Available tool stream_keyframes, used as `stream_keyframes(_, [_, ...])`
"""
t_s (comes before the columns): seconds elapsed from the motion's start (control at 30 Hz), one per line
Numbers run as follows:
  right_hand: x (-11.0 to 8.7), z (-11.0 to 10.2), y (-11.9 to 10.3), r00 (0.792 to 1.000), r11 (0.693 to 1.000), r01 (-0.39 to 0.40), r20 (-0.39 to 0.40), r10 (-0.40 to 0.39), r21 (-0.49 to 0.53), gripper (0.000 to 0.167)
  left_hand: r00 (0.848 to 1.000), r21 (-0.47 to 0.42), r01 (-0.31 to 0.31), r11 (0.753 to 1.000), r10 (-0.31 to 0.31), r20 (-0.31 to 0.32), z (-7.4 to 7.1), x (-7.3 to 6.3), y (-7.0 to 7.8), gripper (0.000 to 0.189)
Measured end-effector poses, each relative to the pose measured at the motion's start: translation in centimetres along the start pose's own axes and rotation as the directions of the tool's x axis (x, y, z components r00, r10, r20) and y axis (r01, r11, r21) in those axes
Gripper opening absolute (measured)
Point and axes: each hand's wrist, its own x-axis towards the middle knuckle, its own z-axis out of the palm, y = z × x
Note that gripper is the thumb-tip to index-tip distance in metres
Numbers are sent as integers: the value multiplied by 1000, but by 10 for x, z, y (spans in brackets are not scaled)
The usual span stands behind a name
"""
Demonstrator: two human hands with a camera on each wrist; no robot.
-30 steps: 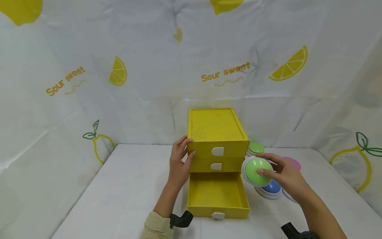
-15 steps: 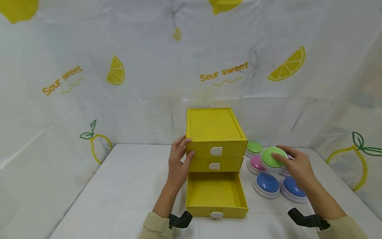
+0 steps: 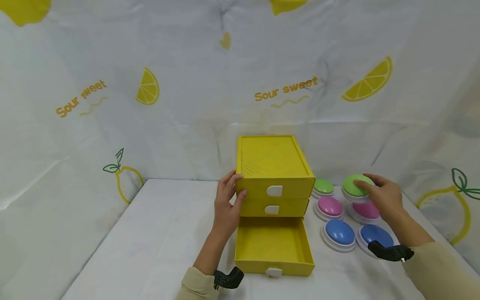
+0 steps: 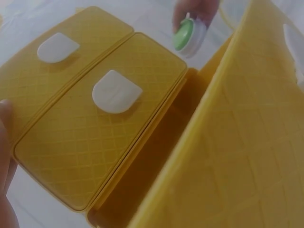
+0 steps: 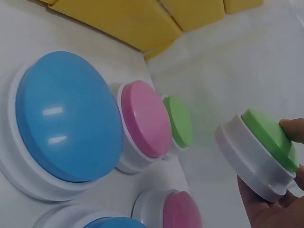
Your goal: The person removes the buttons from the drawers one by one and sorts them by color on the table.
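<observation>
My right hand (image 3: 384,196) grips a green push button (image 3: 355,186) with a white base, thumb on its dome and fingers under it. In the right wrist view this green button (image 5: 266,142) hangs tilted, off the table. My left hand (image 3: 227,204) rests against the left front edge of a yellow drawer cabinet (image 3: 273,156), thumb and fingertips on its front. The cabinet's bottom drawer (image 3: 271,239) is pulled out with nothing visible inside; the two upper drawers are closed. In the left wrist view the drawer front (image 4: 228,137) fills the right side.
Right of the cabinet stand another green button (image 3: 323,186), two pink buttons (image 3: 330,206) and two blue buttons (image 3: 339,231), all white-based. A white cloth with lemon prints (image 3: 187,137) rises behind the white table (image 3: 157,237).
My right hand has carried the green button from beside the open drawer rightward and back, past the blue and pink buttons. My left hand has stayed on the cabinet.
</observation>
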Motion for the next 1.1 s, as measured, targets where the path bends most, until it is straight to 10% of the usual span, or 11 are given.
stream_keyframes(0.4, [39,4,12,983,978,-173,-37,179,120,78,999,19,-30,999,30,-16,-7,2,-1,35])
stream_keyframes(1.1, [67,16,35,986,987,-162,34,162,5,83,999,48,-41,998,42,-9,2,-1,-2,36])
